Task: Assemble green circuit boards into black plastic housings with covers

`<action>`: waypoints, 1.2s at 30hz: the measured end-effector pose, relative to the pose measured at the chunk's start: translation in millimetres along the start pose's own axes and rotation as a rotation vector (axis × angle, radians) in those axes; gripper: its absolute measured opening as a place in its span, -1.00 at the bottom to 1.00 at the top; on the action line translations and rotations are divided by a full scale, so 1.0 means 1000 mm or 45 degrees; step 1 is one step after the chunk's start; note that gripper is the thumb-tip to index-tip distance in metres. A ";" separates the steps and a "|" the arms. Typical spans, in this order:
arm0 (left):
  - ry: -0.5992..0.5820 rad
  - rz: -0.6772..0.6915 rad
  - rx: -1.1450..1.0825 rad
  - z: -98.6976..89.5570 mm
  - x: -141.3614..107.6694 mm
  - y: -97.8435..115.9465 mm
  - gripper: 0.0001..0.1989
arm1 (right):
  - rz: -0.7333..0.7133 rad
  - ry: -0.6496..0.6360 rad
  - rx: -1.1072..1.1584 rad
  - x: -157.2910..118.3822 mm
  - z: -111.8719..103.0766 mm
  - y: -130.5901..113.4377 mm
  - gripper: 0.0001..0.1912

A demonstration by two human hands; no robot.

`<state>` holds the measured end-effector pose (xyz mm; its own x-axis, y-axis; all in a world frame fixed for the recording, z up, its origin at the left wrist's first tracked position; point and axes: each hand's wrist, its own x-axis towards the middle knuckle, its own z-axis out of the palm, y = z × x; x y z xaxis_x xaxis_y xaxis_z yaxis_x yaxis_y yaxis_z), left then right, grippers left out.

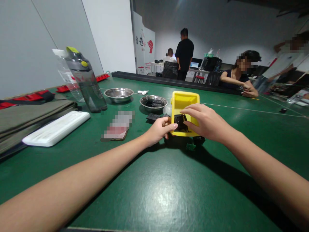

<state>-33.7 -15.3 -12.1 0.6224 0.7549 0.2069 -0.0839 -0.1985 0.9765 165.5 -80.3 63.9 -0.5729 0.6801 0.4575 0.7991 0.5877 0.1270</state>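
Note:
A yellow plastic bin (185, 96) is tilted so that its opening faces me. Dark plastic parts (181, 122) lie in its lower part. My left hand (162, 130) is closed on the bin's left wall, thumb at the rim. My right hand (205, 120) reaches into the opening with its fingers apart, close to the dark parts; whether a fingertip touches one is unclear. Just under the bin a small green circuit board (191, 147) lies on the table, with a black part (199, 140) beside it. Left of the bin is another black piece (152, 118).
Two metal bowls stand behind: one (118, 93) farther left, one (154, 102) holding black parts. A phone (118, 126), a white flat box (58, 128), a grey bottle (87, 82) and a clear bottle (70, 80) are at left. A person (238, 74) sits across the green table (154, 190).

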 end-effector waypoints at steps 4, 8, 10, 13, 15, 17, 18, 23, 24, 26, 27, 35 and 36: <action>-0.056 0.045 0.020 0.001 -0.001 0.001 -0.53 | -0.013 -0.149 -0.111 0.002 0.006 -0.004 -0.67; -0.051 0.037 0.032 0.000 -0.001 0.001 -0.55 | -0.006 -0.226 -0.177 0.003 0.007 -0.005 -0.77; -0.042 0.017 0.023 0.000 0.000 0.000 -0.56 | 0.015 -0.218 -0.172 0.002 0.006 -0.003 -0.80; -0.022 -0.021 0.019 -0.001 0.000 0.000 -0.57 | 0.068 -0.142 -0.044 0.002 0.003 0.001 -0.76; -0.005 -0.045 0.012 -0.001 0.000 0.000 -0.57 | 0.108 -0.064 0.118 0.002 -0.002 0.003 -0.74; 0.031 -0.066 -0.010 -0.001 0.001 0.000 -0.58 | 0.189 0.017 0.299 0.002 -0.008 0.002 -0.75; 0.061 -0.074 -0.023 -0.002 0.001 0.000 -0.58 | 0.252 0.056 0.391 0.002 -0.011 0.001 -0.76; 0.207 -0.092 -0.063 -0.002 0.004 -0.001 -0.57 | 0.477 -0.143 0.960 0.001 -0.023 -0.008 -0.84; 0.222 -0.094 -0.068 -0.002 0.004 -0.001 -0.57 | 0.449 -0.282 1.044 0.001 -0.023 -0.010 -0.86; 0.249 -0.094 -0.075 -0.001 0.004 0.000 -0.58 | 0.338 -0.547 1.095 0.001 -0.021 -0.016 -0.87; 0.259 -0.094 -0.075 -0.001 0.003 0.000 -0.58 | 0.276 -0.646 1.066 0.000 -0.019 -0.019 -0.88; 0.275 -0.093 -0.087 -0.002 0.005 -0.002 -0.58 | 0.073 -0.583 0.631 0.002 -0.012 -0.031 -0.82; 0.272 -0.093 -0.091 -0.002 0.005 -0.002 -0.58 | 0.081 -0.498 0.595 0.002 -0.014 -0.029 -0.82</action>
<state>-32.1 -10.2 -12.5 0.4506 0.8823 0.1359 -0.1041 -0.0993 0.9896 143.9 -101.7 73.5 -0.6217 0.7788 0.0833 0.7203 0.6103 -0.3298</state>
